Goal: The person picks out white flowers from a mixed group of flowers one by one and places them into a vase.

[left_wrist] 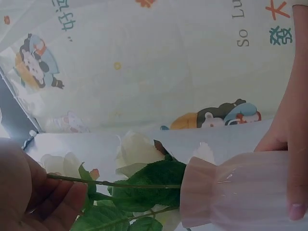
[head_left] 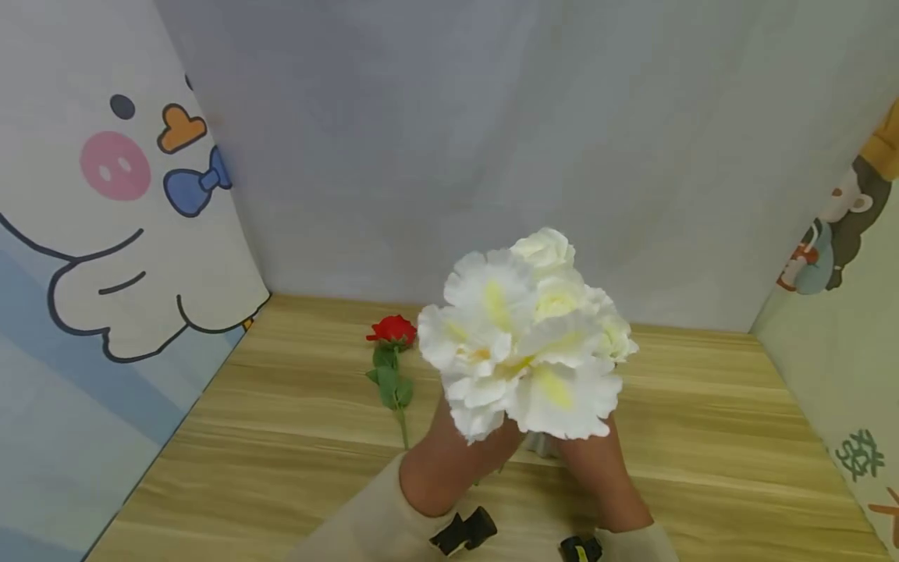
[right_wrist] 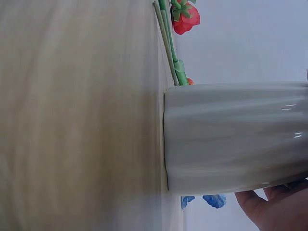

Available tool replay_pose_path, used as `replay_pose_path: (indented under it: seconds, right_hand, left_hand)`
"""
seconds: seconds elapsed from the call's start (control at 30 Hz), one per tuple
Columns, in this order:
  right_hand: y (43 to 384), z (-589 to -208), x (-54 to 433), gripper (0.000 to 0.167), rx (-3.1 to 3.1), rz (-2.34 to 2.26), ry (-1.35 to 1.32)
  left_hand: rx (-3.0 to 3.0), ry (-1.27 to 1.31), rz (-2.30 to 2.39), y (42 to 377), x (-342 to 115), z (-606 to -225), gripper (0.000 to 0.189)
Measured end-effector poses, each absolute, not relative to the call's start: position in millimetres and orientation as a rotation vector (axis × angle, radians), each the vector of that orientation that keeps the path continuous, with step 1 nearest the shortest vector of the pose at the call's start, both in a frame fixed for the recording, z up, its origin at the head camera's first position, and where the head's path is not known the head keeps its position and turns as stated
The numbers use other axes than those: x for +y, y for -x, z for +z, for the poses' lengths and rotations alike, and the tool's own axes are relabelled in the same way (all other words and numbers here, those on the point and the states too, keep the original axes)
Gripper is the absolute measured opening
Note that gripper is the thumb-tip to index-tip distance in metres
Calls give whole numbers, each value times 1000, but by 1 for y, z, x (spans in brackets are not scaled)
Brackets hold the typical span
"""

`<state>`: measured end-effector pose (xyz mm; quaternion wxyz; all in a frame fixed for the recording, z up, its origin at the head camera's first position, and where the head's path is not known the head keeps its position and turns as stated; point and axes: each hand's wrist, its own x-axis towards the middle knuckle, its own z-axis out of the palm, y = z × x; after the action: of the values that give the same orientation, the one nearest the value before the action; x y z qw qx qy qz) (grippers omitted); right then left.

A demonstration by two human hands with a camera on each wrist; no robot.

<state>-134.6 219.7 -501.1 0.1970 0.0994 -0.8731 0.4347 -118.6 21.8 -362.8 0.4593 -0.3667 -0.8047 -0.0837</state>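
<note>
A cluster of white artificial flowers (head_left: 520,343) fills the middle of the head view and hides both hands there. In the left wrist view my left hand (left_wrist: 41,192) pinches a thin green stem (left_wrist: 110,184) between thumb and fingers. That stem runs to the ruffled mouth of a pale, glossy vase (left_wrist: 250,192), beside green leaves (left_wrist: 149,185) and white blooms. My right hand (left_wrist: 291,139) grips the vase body, with a finger laid across it. Seen from the right wrist, the vase (right_wrist: 236,139) stands upright on the table, the right hand (right_wrist: 284,209) against its side.
A red rose (head_left: 393,331) with green leaves lies on the wooden table (head_left: 281,437), left of the white flowers. In the right wrist view, green stems (right_wrist: 166,43) lie beyond the vase, and blue petals (right_wrist: 214,200) show past it. A grey cloth backdrop (head_left: 365,156) rises behind.
</note>
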Motion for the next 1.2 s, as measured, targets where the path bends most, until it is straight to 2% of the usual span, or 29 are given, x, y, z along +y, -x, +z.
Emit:
replay_pose_path:
  seconds: [0.1, 0.17, 0.27, 0.33, 0.47, 0.57, 0.63, 0.87, 1.0, 1.1, 1.2]
  right_hand:
    - [134, -499, 221, 73, -2384, 1549, -228]
    - [134, -499, 223, 81, -2323, 1728, -177]
    - [134, -499, 223, 77, -2312, 1773, -188]
    - [134, -500, 223, 72, -2312, 1769, -188]
    - [134, -501, 223, 68, -2318, 1753, -190]
    - [133, -502, 222, 76, -2336, 1719, -172]
    - [133, -501, 221, 78, -2359, 1686, -159]
    - [135, -503, 222, 85, -2337, 1651, -217]
    - [137, -503, 221, 84, -2350, 1578, -214]
    - [140, -501, 219, 81, -2387, 1355, -284]
    - [143, -497, 218, 65, -2403, 1114, -346]
  left_hand:
    - [-1855, 809, 59, 123, 28, -351, 40]
    - [-1817, 834, 28, 127, 31, -344, 28]
    - [-1793, 869, 92, 130, 33, -337, 16]
    - [-1812, 884, 196, 130, 34, -336, 17]
    - [-2122, 1037, -282, 135, 44, -343, 22]
    - [-2294, 1053, -699, 141, 53, -356, 29]
    - [-2361, 1049, -611, 145, 56, -368, 30]
    - [-2306, 996, -768, 151, 63, -394, 44]
    - [-2202, 995, -666, 154, 64, -399, 35]
    - [-2122, 991, -937, 154, 63, -400, 36]
    - [-1985, 997, -1288, 153, 61, -399, 42]
